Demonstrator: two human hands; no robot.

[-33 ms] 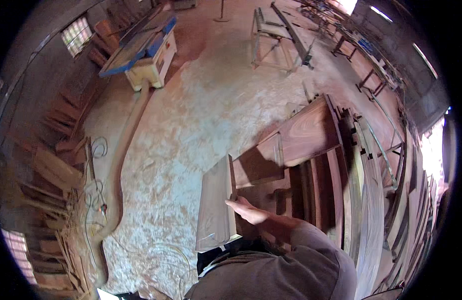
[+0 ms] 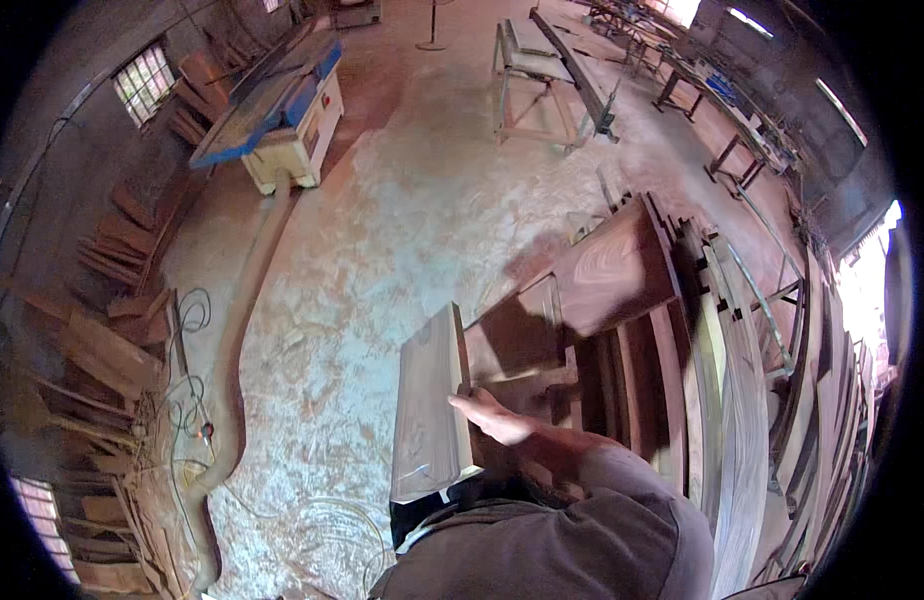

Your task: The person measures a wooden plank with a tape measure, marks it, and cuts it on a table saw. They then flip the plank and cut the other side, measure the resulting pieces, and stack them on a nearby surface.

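A flat, pale brown wooden board [image 2: 427,400] stands on edge, slightly tilted, just in front of my body. My right hand [image 2: 490,416] grips its right edge, with the thumb showing at the rim and the other fingers partly hidden. My left hand is out of sight, and the board and my torso cover where it could be. Close beyond my right hand lies a wooden panel [image 2: 614,270] with a reddish-brown grain, on top of a stack.
Long planks [image 2: 737,400] lean in rows at the right. On the left, a blue-topped machine [image 2: 307,125] connects to a long hose [image 2: 244,330] running along the floor, beside stacked offcuts [image 2: 112,350] and loose cables. A wooden stand [image 2: 537,80] is farther ahead.
The view has shifted very slightly, so the surroundings sit a little differently in it. My right hand keeps its grip on the board, which has barely moved.
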